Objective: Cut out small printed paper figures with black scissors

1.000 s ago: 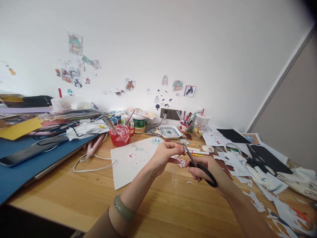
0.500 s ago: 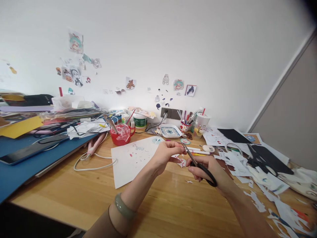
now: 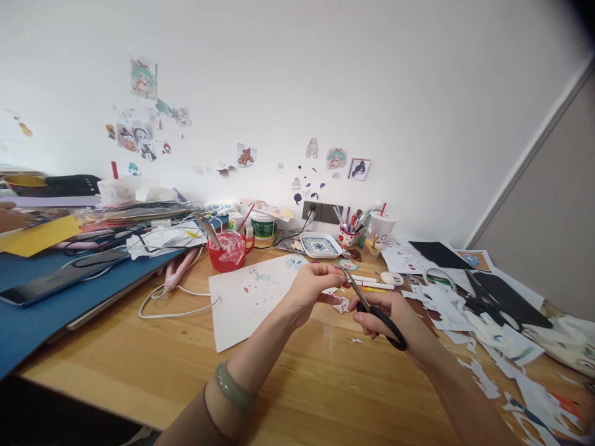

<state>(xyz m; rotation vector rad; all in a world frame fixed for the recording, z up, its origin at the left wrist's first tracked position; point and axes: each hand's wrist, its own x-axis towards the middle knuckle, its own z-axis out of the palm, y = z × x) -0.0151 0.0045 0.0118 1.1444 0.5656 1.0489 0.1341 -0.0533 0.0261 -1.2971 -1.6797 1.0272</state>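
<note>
My right hand [image 3: 383, 310] grips a pair of black-handled scissors [image 3: 362, 294], blades pointing up and left. The blade tips reach the fingertips of my left hand [image 3: 316, 288]. That hand is closed in a pinch, and what it holds is too small and hidden to make out. Under the hands, a paper scrap with red marks [image 3: 341, 303] lies on the table. To the left of my left wrist is a white sheet [image 3: 237, 313] with small coloured cut-outs on it.
A red mug [image 3: 227, 257] and a patterned square dish [image 3: 320, 245] stand behind. Paper scraps [image 3: 449, 306] and black-handled scissors [image 3: 490, 297] lie at right. Markers [image 3: 372, 282] sit beyond my hands. A blue board [image 3: 51, 294] with cables and a tablet [image 3: 65, 279] fills the left.
Both hands and the scissors stay almost in place. The view has shifted very slightly. At the far left edge, a blurred brownish shape has moved a little above the yellow paper.
</note>
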